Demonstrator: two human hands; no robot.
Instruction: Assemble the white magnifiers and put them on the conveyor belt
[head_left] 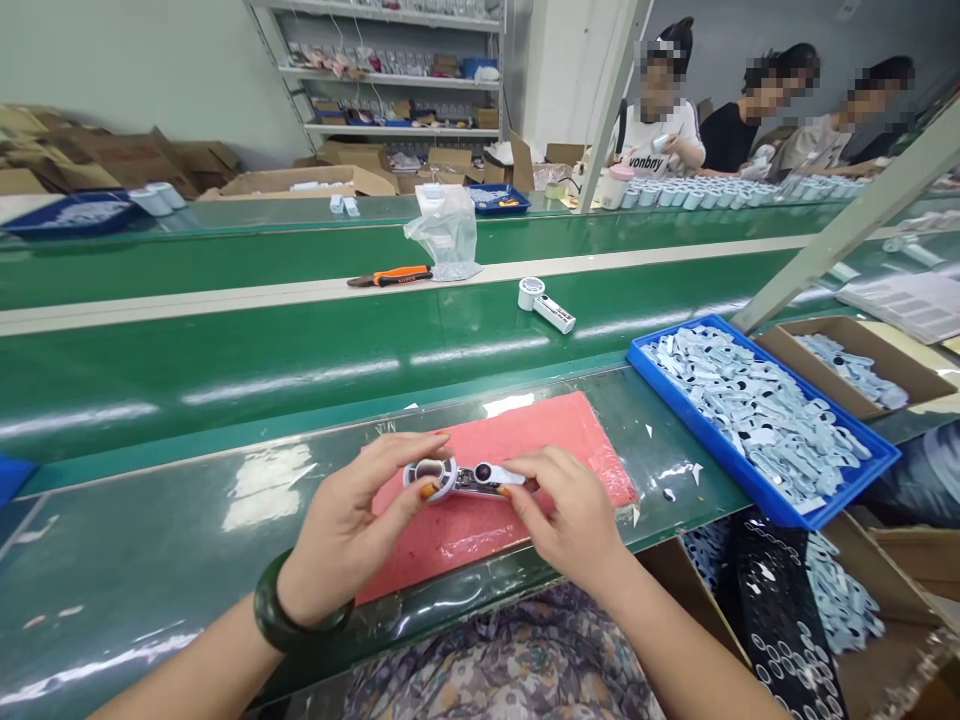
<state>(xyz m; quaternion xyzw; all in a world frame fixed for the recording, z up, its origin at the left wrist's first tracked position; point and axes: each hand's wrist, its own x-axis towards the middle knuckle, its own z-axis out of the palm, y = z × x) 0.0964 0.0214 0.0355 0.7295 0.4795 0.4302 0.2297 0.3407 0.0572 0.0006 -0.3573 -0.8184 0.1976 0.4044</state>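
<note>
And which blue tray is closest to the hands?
The big blue tray on the right, heaped with pale pieces, is closest, nearer the right hand. The small blue trays across the green belt are farther away.

Casing over mat, tray (parts inside) at right

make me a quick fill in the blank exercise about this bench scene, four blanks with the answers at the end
1. The left hand and right hand hold a small device, its ring-shaped end at the ____ hand.
2. The bangle on the person's wrist is dark ____.
3. The tray heaped with pale parts is ____ in colour.
4. The pliers beyond the hands have mostly ____ handles.

Missing words: left; green; blue; orange
</note>
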